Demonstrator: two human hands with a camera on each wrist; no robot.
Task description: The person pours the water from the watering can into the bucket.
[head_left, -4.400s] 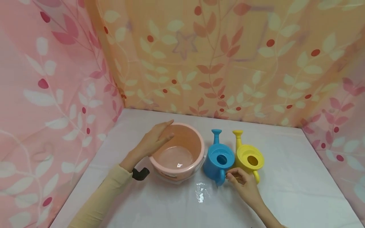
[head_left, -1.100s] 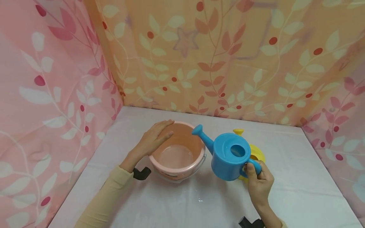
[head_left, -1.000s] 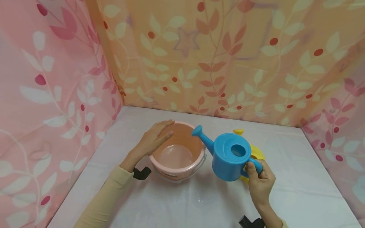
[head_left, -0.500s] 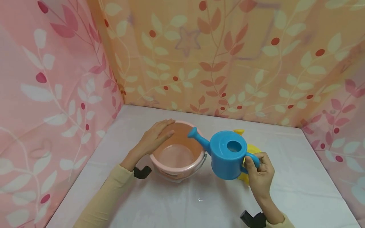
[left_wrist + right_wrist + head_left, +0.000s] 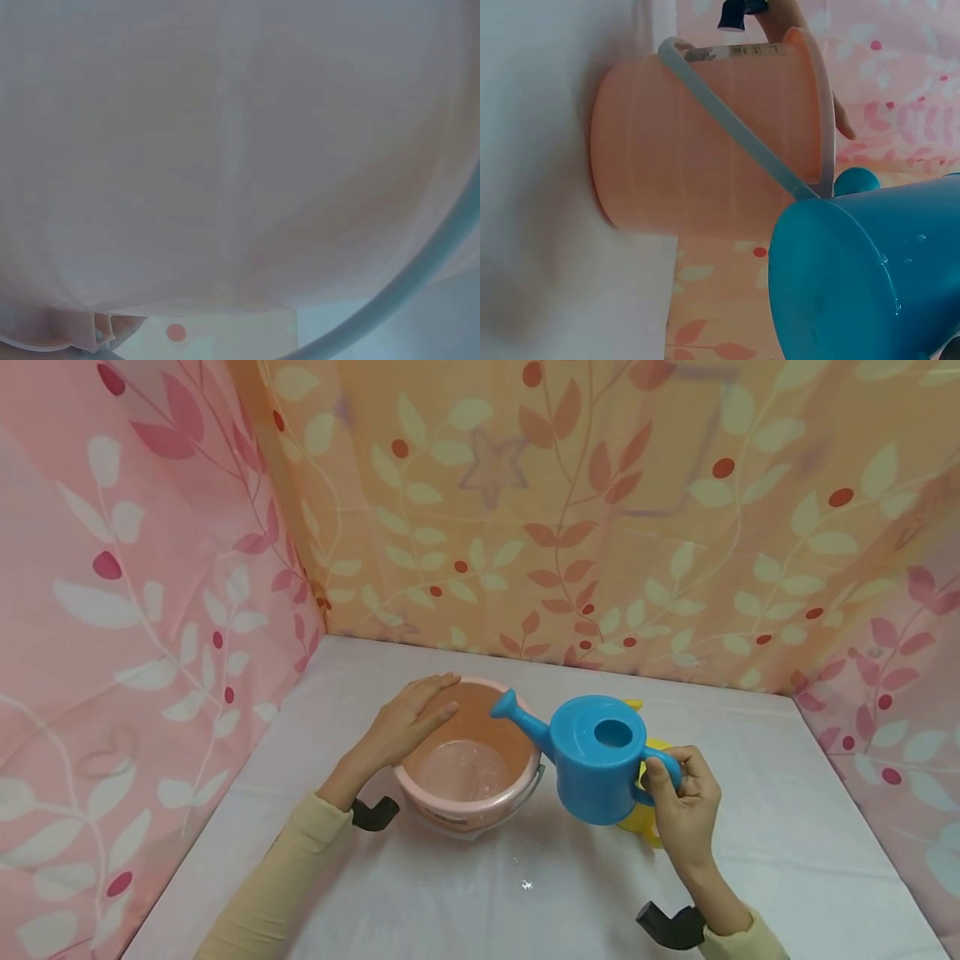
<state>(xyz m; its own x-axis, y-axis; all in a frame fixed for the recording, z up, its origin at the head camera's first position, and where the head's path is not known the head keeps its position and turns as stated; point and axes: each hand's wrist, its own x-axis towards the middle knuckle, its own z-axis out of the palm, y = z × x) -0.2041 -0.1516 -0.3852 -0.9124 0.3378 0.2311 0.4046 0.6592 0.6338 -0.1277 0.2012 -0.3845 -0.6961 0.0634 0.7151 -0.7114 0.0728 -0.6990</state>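
My right hand (image 5: 686, 806) grips the handle of a blue watering can (image 5: 596, 777), holding it off the table. The can's spout points left, its head over the right part of a pink bucket (image 5: 468, 810). Beads of water cling to the can (image 5: 855, 277) in the right wrist view. On the bucket's left rim my left hand (image 5: 405, 722) rests with straight fingers. The bucket's wall (image 5: 225, 150) fills most of the left wrist view, with its grey handle (image 5: 397, 289) crossing the lower right. Fine speckles show on the bucket's bottom.
A yellow watering can (image 5: 645, 827) stands behind the blue one, mostly hidden. Small drops of water (image 5: 527, 885) lie on the white table (image 5: 420, 902). Patterned curtains (image 5: 480, 527) close off the back and both sides. A black bent piece sits at each wrist.
My right hand took the blue can by its handle, lifted it from the table and brought its spout toward the bucket. Lately it rose slightly and moved left. My left hand stayed on the rim.
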